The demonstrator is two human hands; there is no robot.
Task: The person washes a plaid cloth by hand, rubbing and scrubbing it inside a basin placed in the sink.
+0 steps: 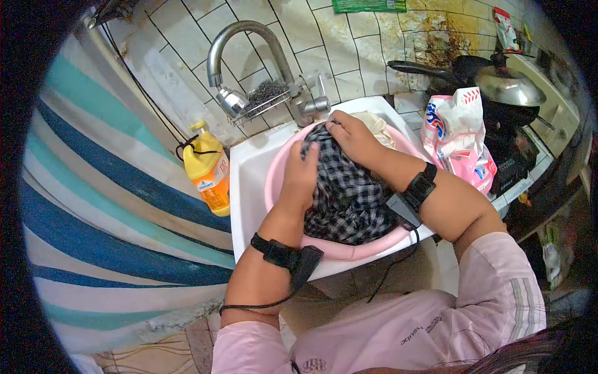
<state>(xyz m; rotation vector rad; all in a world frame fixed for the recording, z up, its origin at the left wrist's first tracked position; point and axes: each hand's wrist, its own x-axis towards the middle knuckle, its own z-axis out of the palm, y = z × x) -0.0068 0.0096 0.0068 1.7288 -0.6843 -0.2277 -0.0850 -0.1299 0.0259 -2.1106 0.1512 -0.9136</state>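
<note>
Cloth, black-and-white check [352,206], bunched in a pink basin [349,252] at the centre of the frame; the basin sits in a white sink [246,187]. Folds hide most of the basin floor, and whether it holds water cannot be told.

Right hand [356,138] at the cloth's upper end, thumb and fingers pinching a fold near the basin's far rim. Left hand [302,171] against the cloth's left side, thumb pointing up; its fingers are hard to separate from hand and fabric, so whether its grip is closed cannot be told.

Pale cloth [374,128] shows behind the right hand, partly covered by that hand and the checked fabric. Dark strap on each forearm, cords trailing.

Upper left of centre: curved metal faucet [252,28] over the sink's back edge, wire rack [265,105] beside it with a dark, tangled mass, not clear what. Left of sink: yellow bottle [208,171], black cord looped about its neck, label too small to read.

Right of sink: white-and-pink bag [458,134], lettering partly creased away. Upper right: dark pan [430,68] and metal lid [511,86], the cookware overlapping; the frame's dark edge cuts off the corner beyond.
</note>
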